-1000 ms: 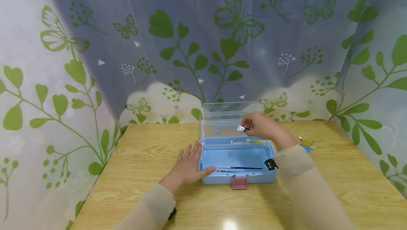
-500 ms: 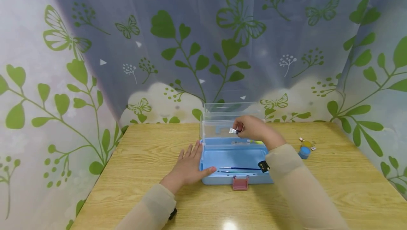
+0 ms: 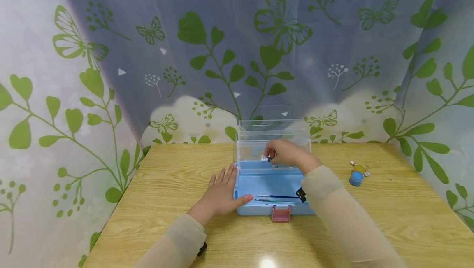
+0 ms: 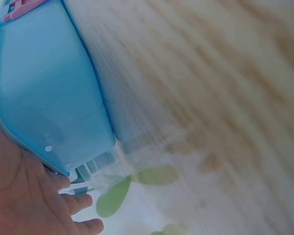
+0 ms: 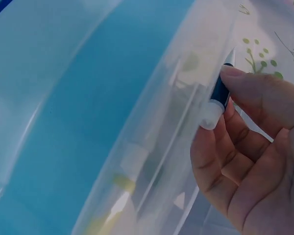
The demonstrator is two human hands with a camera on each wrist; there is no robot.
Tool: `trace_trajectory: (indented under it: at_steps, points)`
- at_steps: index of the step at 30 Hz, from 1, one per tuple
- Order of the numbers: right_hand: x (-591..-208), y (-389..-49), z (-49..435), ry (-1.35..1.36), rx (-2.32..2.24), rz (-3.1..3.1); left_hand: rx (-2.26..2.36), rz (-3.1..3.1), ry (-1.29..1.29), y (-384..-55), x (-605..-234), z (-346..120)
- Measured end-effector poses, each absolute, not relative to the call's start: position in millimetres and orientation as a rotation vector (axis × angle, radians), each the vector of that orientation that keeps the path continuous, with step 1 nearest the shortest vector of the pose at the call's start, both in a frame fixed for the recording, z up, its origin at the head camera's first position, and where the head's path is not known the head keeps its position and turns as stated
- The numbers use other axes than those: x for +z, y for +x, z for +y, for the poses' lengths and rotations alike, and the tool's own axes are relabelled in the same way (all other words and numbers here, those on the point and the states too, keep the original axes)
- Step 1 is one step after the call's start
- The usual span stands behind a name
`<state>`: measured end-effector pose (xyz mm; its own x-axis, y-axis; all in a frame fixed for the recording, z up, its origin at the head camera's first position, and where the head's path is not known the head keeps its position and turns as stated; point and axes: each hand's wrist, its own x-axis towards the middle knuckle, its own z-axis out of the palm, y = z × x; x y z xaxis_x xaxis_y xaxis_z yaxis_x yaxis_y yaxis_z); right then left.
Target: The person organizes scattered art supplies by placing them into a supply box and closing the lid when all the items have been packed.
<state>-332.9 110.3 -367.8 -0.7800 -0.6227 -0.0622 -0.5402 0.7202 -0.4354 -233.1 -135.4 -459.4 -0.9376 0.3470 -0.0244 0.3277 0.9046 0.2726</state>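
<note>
A light blue box (image 3: pixel 252 210) with a pink latch (image 3: pixel 281 213) stands on the table, its clear lid (image 3: pixel 270 124) raised at the back. My left hand (image 3: pixel 220 196) rests against the box's left end, fingers straight and thumb over the front rim. Above the back part, my right hand (image 3: pixel 286 152) pinches a small paint tube (image 5: pixel 219 93) with a dark blue body and white cap between thumb and fingers. Behind a translucent wall in the right wrist view lies a yellow-banded tube (image 5: pixel 122 183). Two thin paintbrushes (image 3: pixel 277 196) lie along the box's front.
To the right of the box, a small blue paint pot (image 3: pixel 356 178) stands beside a yellow pot (image 3: pixel 359 169) and small white-ended items. The wooden table (image 3: pixel 177 157) reaches back to a patterned curtain (image 3: pixel 222 74).
My right hand has moved left and slightly down with the paint tube, now low over the back of the box. The left hand stays at the box's left end.
</note>
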Motion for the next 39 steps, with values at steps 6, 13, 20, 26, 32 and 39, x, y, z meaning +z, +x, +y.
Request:
trace_trajectory:
  at_steps: [6,13,20,26,32,39]
  points:
    - [-372.1,-333.0,102.0,-0.949,-0.552,2.689,0.401,2.992,0.532,-233.4,-460.5,-135.2]
    - [-373.5,-332.3,97.9,-0.970,-0.522,2.672,0.406,2.991,0.528,-233.8,-459.8,-135.2]
    - [-372.3,-331.7,93.3,-0.968,-0.492,2.641,0.414,2.993,0.533,-232.5,-457.4,-135.2]
    - [-371.9,-330.7,91.3,-0.962,-0.466,2.645,0.433,2.985,0.527,-230.7,-455.1,-134.6]
    - [-371.1,-329.5,90.5,-0.936,-0.470,2.637,0.432,2.985,0.526,-231.1,-455.2,-134.4]
    - [-370.8,-329.7,93.5,-0.944,-0.468,2.643,0.429,2.988,0.537,-230.9,-455.7,-134.7]
